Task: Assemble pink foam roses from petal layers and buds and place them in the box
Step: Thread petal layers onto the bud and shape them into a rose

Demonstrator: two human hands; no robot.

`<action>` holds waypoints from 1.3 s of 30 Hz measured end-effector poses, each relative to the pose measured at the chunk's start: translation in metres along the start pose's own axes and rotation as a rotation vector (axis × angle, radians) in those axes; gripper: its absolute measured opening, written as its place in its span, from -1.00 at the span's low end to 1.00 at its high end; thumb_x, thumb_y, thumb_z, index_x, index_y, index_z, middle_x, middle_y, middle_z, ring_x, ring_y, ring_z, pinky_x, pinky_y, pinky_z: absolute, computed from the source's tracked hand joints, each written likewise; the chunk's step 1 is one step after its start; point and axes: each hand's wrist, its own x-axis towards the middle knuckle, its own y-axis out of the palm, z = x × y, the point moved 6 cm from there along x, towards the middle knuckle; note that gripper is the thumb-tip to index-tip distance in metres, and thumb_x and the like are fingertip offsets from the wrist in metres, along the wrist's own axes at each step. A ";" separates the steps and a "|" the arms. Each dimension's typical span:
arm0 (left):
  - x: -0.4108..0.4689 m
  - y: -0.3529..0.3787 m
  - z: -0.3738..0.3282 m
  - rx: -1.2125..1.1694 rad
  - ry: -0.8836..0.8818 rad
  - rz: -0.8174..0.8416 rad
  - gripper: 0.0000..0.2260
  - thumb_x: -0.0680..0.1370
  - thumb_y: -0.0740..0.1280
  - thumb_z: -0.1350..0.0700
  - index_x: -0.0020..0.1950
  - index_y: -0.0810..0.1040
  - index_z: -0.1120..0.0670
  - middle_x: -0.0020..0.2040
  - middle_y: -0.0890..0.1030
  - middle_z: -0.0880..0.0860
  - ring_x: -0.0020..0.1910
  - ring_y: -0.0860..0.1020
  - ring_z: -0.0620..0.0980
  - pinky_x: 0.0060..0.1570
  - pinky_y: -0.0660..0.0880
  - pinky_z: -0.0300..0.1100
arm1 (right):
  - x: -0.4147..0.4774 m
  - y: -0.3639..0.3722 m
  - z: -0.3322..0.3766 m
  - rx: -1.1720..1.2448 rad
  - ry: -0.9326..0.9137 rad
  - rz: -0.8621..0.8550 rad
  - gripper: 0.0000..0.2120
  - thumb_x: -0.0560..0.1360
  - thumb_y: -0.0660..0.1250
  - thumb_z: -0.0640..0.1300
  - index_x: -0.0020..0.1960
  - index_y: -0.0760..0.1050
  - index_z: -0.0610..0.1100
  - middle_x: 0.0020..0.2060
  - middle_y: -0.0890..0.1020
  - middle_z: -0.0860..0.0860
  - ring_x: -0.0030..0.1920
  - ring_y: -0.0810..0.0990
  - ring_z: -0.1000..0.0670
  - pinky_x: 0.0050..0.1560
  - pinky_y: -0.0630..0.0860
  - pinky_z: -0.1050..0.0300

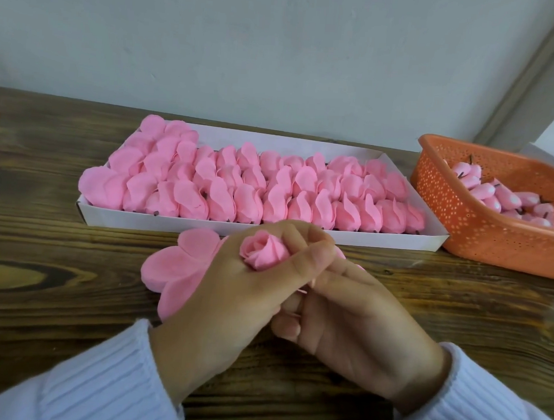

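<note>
Rose [262, 253], shaping step: left hand [230, 292] gripped it, right hand [353, 320] hold was hidden; next, the box [169, 224] probably needed a gap.

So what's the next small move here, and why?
Probably lift one layer off the stack of petal layers beside the left hand: the rose it grips looks tighter than the finished roses in the box, so it seems unfinished.

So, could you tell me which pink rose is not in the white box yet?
The rose gripped in the left hand, just in front of the box; the other roses sit packed in rows inside it.
</note>
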 end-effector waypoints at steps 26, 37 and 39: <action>-0.002 0.000 -0.010 0.190 0.155 0.020 -0.84 0.32 0.41 -0.07 -0.41 0.55 -0.06 -0.07 0.64 -0.03 0.07 0.60 -0.18 -0.13 0.51 -0.28 | 0.000 0.001 0.004 0.004 0.058 0.075 -0.65 0.46 0.36 -0.16 0.17 0.36 -0.24 -0.21 0.50 -0.12 -0.24 0.54 0.04 -0.26 0.43 0.22; -0.001 0.000 -0.012 0.183 0.183 0.030 -0.81 0.37 0.37 -0.05 -0.38 0.58 0.01 -0.12 0.64 -0.10 -0.31 0.59 -0.26 -0.35 0.46 -0.43 | -0.001 0.002 0.006 0.019 0.023 0.111 -0.80 0.46 0.38 -0.17 0.04 0.52 -0.23 -0.17 0.48 -0.17 -0.20 0.55 0.02 -0.21 0.47 0.20; -0.001 0.001 -0.013 0.214 0.206 0.055 -0.86 0.36 0.40 -0.03 -0.35 0.59 0.00 -0.13 0.64 -0.09 -0.13 0.62 -0.21 -0.23 0.51 -0.38 | -0.001 0.002 0.006 0.015 0.034 0.108 -0.67 0.46 0.36 -0.20 0.17 0.41 -0.27 -0.12 0.42 -0.20 -0.20 0.50 0.01 -0.22 0.43 0.20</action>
